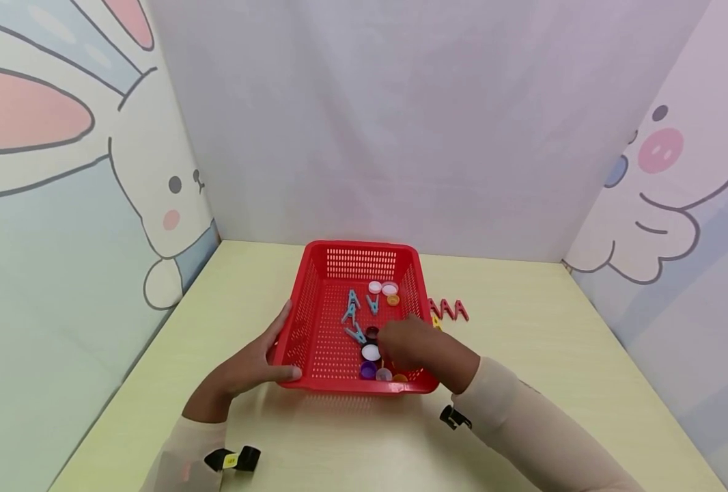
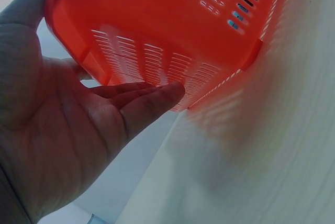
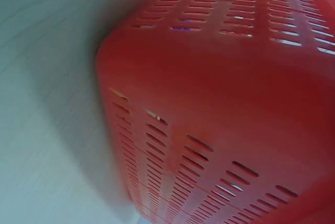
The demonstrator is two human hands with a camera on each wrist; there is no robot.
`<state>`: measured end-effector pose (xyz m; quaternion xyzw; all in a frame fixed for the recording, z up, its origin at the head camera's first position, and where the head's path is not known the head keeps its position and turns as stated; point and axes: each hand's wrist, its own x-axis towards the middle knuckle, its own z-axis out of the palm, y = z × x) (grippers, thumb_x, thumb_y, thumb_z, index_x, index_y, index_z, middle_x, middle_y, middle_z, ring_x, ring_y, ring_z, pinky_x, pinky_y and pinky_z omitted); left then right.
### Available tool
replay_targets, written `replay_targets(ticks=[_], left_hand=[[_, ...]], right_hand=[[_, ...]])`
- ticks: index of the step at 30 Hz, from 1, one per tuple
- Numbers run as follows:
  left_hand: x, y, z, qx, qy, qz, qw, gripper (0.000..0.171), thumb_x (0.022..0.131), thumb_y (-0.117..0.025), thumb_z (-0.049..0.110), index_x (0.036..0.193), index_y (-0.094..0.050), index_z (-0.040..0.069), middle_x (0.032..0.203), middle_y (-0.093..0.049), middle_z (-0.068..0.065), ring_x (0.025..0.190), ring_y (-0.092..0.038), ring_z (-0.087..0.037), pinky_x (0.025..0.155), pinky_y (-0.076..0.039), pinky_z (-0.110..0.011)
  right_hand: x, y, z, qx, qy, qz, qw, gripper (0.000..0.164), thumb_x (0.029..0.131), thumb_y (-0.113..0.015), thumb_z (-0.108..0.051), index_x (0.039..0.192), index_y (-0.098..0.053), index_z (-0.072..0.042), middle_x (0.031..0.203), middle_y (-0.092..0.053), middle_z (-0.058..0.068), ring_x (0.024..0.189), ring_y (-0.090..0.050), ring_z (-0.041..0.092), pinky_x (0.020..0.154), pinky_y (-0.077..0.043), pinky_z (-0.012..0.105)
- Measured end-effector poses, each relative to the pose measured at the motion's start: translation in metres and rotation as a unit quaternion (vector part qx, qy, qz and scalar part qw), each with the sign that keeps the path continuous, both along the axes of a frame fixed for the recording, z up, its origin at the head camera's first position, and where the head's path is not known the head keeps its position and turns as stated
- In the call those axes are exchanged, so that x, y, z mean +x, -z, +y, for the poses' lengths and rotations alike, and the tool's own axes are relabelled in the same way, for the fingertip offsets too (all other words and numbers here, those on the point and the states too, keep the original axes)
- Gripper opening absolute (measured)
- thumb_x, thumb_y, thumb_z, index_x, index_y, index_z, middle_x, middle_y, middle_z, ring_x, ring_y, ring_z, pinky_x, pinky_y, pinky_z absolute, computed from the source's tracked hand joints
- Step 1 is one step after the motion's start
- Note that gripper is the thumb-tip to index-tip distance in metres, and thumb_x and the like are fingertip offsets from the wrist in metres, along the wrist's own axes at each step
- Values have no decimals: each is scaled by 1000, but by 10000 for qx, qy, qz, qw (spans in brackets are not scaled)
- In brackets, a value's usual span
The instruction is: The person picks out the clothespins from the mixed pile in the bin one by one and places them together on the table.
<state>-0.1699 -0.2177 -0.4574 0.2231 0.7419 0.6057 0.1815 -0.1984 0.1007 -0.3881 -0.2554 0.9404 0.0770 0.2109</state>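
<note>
A red plastic basket (image 1: pixel 333 385) with slotted walls stands on the table. My left hand (image 1: pixel 255 362) grips its near left corner, thumb over the rim. Seen from the left wrist, the fingers (image 2: pixel 149 106) lie along the basket's outer wall (image 2: pixel 157 30). Over the right part of the basket, my right hand (image 1: pixel 408 343) reaches down inside; its fingertips are hidden. Close by are a dark bottle cap (image 1: pixel 372 333), a white cap (image 1: pixel 371 352), a purple cap (image 1: pixel 368 370) and light-blue clothespins (image 1: pixel 356 333). From the right wrist, only the basket's outside (image 3: pixel 209 88) shows.
Further back in the basket lie white caps (image 1: pixel 374 287) and an orange cap (image 1: pixel 393 300). Red clothespins (image 1: pixel 446 309) and a yellow piece (image 1: pixel 436 323) lie on the table right of the basket. Printed fabric walls (image 1: pixel 364 137) enclose the table (image 1: pixel 524 307).
</note>
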Motion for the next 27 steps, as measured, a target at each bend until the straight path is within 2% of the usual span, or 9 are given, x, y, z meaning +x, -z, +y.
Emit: replay_targets(ticks=[6,13,17,23,27], left_hand=[[-1,-1,-1,-107,-21,58,9999,131,87,-86,16,176,9,30,165,-31,-30,142,-50,-47,92,-68,-39],[-1,-2,-1,-112,-15,63,9999,131,87,-86,16,176,9,31,165,-31,-30,141,-50,-46,92,-68,-39],[-1,-1,-1,-109,-1,64,9999,131,88,-86,16,176,10,31,165,-31,-30,141,-50,-46,92,-68,-39],[-2,0,-1,-118,-12,58,9999,131,88,-86,17,176,9,31,165,-31,-29,141,-50,-45,92,-68,-39],[-2,0,-1,-139,-31,75,9999,131,88,-87,19,176,9,32,165,-32,-29,141,-50,-45,92,-68,-39]], right_hand=[[0,3,0,105,-30,44,9999,31,83,-95,-30,111,-84,-21,99,-78,-2,90,-67,16,98,-56,42],[-1,6,1,-117,286,-204,9993,32,83,-95,-30,111,-82,-20,94,-76,-4,89,-67,16,110,-51,48],[-2,7,0,-116,375,-270,9989,35,83,-95,-31,113,-82,-18,95,-76,-3,90,-68,17,111,-51,48],[0,5,-4,-9,356,32,9994,41,81,-95,-38,114,-83,-17,95,-77,-3,86,-66,16,101,-53,44],[1,3,-4,19,67,488,9988,43,80,-94,-46,112,-85,-18,95,-79,-4,85,-64,15,97,-52,45]])
